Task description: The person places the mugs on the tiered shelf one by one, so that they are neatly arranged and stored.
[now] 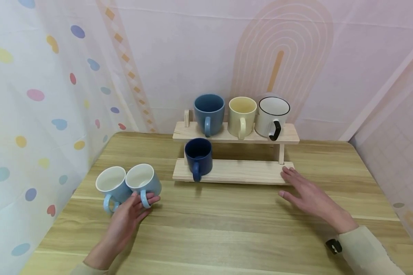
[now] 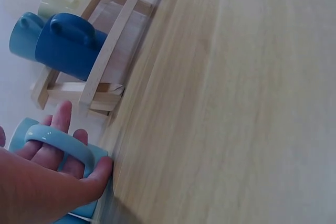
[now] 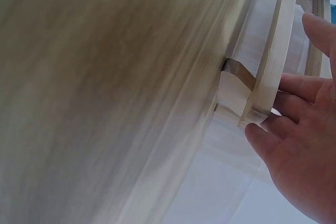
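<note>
My left hand (image 1: pixel 125 219) is at the right one of two light blue mugs (image 1: pixel 142 179), with fingers passing through its handle; the left wrist view shows the mug's handle (image 2: pixel 63 142) arching over them. That mug stands against the other light blue mug (image 1: pixel 110 181) on the table. My right hand (image 1: pixel 308 194) rests its fingertips on the right end of the two-step wooden rack's lower shelf (image 1: pixel 247 170), thumb spread apart. A navy mug (image 1: pixel 203 162) stands at the left of that shelf.
On the rack's upper shelf (image 1: pixel 292 133) stand a blue mug (image 1: pixel 211 116), a pale yellow mug (image 1: pixel 239 120) and a white mug (image 1: pixel 266 120) with a black rim and handle. The wooden table (image 1: pixel 220 236) meets a patterned curtain (image 1: pixel 186 49) behind the rack and at the left.
</note>
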Demonstrator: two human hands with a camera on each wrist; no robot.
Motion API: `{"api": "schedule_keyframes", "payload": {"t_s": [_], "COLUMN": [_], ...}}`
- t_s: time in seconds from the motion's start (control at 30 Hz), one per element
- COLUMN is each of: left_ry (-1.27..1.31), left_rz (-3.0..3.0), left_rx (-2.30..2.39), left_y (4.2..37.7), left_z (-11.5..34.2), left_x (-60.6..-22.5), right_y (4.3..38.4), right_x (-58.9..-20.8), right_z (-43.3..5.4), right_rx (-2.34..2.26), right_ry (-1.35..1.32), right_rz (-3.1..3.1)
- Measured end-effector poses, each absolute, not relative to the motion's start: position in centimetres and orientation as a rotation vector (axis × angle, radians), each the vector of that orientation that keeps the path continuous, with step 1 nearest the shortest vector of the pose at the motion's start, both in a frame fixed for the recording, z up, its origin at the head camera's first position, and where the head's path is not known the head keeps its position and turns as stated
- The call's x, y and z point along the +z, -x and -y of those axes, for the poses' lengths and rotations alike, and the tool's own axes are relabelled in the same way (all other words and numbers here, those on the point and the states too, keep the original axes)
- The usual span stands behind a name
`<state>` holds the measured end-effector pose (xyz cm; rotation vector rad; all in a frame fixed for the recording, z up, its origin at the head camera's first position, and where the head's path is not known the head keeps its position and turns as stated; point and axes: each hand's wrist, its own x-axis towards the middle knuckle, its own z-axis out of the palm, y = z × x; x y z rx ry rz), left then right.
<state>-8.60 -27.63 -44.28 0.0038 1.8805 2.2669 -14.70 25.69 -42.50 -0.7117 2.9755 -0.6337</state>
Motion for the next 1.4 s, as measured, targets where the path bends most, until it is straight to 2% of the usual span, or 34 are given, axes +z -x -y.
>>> {"api": "schedule_keyframes", "payload": {"t_s": [0.47, 0.97, 1.4], "left_ry": [0.107, 0.421, 0.352], "left_rz": [-1.936, -2.182, -2.204], "left_rx": [2.359, 2.223, 2.368], "left_y": [9.0, 8.4, 8.1], "left_z": [26.1, 25.2, 24.7], "left_x": [-44.8, -44.3, -44.1], "right_y": [14.8, 14.7, 14.6], "right_x": [-42.6, -42.4, -42.3], "right_z": [-25.7, -25.5, -25.6], "right_rx": [-0.646, -0.646, -0.657], "right_ry": [0.721, 0.731, 0.715], "right_rz": [-2.977, -2.979, -2.968]}}
